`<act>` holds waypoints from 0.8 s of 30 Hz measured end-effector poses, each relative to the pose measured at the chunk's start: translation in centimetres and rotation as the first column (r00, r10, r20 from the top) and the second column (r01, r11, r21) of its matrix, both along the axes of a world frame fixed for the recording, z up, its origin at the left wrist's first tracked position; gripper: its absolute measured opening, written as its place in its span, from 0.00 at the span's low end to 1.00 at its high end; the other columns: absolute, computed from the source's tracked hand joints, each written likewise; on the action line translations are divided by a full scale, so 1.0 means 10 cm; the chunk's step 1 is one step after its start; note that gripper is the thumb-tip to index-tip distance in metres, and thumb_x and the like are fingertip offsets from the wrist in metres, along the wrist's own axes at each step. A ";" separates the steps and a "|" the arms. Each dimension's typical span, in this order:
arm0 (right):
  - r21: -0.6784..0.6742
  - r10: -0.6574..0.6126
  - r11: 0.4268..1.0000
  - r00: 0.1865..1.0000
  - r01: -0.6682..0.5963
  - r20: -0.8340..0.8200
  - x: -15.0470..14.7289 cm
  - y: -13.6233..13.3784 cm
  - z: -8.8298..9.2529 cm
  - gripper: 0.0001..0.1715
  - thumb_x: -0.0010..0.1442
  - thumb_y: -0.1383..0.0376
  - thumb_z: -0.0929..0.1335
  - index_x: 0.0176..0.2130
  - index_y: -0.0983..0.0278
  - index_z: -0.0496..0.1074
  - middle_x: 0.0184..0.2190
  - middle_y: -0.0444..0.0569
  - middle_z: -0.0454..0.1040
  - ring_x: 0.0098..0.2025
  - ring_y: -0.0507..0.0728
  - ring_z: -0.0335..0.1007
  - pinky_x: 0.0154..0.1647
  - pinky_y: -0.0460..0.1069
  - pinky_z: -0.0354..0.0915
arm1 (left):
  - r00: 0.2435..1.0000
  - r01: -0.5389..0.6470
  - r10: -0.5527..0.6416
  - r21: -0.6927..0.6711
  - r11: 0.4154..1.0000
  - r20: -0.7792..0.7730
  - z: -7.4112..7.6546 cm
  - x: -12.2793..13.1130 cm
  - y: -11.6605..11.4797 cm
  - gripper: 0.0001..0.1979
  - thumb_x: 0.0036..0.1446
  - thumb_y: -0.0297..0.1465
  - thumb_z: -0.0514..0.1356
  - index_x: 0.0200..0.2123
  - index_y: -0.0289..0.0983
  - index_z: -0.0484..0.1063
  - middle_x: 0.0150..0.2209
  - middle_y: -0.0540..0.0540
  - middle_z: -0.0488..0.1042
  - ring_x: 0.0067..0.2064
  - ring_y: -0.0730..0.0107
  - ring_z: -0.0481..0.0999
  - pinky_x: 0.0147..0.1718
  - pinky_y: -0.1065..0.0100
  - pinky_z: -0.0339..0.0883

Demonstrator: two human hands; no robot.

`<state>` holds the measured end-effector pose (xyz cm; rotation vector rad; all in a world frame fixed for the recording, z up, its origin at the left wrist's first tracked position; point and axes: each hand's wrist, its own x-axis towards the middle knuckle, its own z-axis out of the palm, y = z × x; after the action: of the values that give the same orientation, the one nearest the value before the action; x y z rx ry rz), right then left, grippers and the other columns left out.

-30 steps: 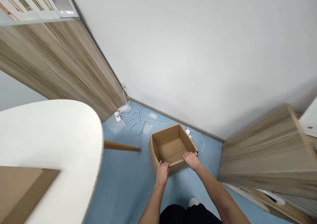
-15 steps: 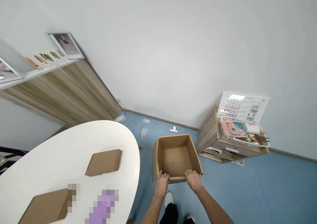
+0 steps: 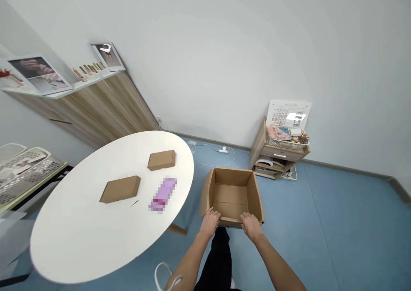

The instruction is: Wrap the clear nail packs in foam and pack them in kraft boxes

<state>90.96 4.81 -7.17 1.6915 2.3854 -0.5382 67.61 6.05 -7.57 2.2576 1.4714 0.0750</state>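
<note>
The open cardboard box (image 3: pixel 233 176) has moved back, farther from the wall (image 3: pixel 224 68) and white power strip (image 3: pixel 223 150). The oval surface (image 3: pixel 83 231) now shows its far-left end, with perforated white baskets (image 3: pixel 40 171) newly visible beyond it.

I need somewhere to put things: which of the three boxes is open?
The big box, beside the table: its inside shows, while the two small boxes on the table look closed.

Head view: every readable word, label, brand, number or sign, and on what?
None can be read.
White board behind the basket: print too small.
Pink item in the basket: any lettering too blurred.
Purple item on the table: pixelated.
Open cardboard box: no text visible.
</note>
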 end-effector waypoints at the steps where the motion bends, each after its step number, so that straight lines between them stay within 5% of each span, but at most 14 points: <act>1: -0.012 -0.003 1.000 1.000 0.003 -0.004 -0.02 -0.18 -0.01 0.11 0.59 0.73 0.64 0.41 0.64 0.71 0.42 0.51 0.75 0.47 0.59 0.70 0.45 0.50 0.59 | 1.000 0.011 -0.011 -0.010 1.000 -0.006 0.00 -0.03 -0.16 0.11 0.55 0.19 0.51 0.32 0.39 0.70 0.34 0.48 0.76 0.41 0.65 0.76 0.61 0.56 0.56; 8: -0.071 -0.030 0.997 0.999 0.028 -0.031 -0.32 -1.02 -0.20 0.10 0.59 0.73 0.64 0.41 0.64 0.71 0.42 0.51 0.74 0.47 0.59 0.69 0.45 0.50 0.59 | 0.997 0.049 -0.053 -0.070 0.996 -0.059 -0.18 -0.32 -0.92 0.11 0.54 0.19 0.52 0.31 0.39 0.70 0.34 0.48 0.76 0.42 0.64 0.76 0.59 0.56 0.58; 13: -0.069 -0.090 0.994 0.996 0.088 -0.029 -0.69 -1.33 -0.57 0.10 0.59 0.73 0.64 0.40 0.64 0.71 0.42 0.51 0.74 0.47 0.59 0.69 0.45 0.50 0.58 | 0.998 0.059 -0.061 -0.084 0.995 -0.025 -0.61 -0.66 -1.16 0.11 0.53 0.18 0.52 0.30 0.39 0.69 0.33 0.47 0.75 0.41 0.64 0.76 0.59 0.56 0.58; 18: -0.048 -0.166 0.985 0.986 0.165 -0.025 -1.08 -1.58 -1.28 0.11 0.60 0.74 0.63 0.40 0.64 0.71 0.42 0.52 0.74 0.47 0.59 0.68 0.45 0.51 0.58 | 0.995 0.094 -0.093 -0.010 0.996 0.047 -1.38 -1.03 -1.29 0.12 0.53 0.19 0.50 0.30 0.40 0.68 0.31 0.49 0.74 0.38 0.64 0.75 0.60 0.53 0.58; 24: -0.014 -0.209 0.978 0.978 0.209 -0.012 -1.42 -1.70 -2.57 0.14 0.62 0.76 0.60 0.39 0.64 0.71 0.41 0.51 0.74 0.45 0.58 0.68 0.43 0.50 0.56 | 0.987 0.143 -0.147 0.069 0.987 0.065 -2.65 -1.34 -1.30 0.13 0.54 0.19 0.49 0.29 0.41 0.67 0.28 0.50 0.72 0.35 0.66 0.75 0.61 0.53 0.59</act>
<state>76.80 -12.19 -32.86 1.9526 2.2205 -0.5956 54.19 -6.97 -34.05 2.3810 1.2819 0.1572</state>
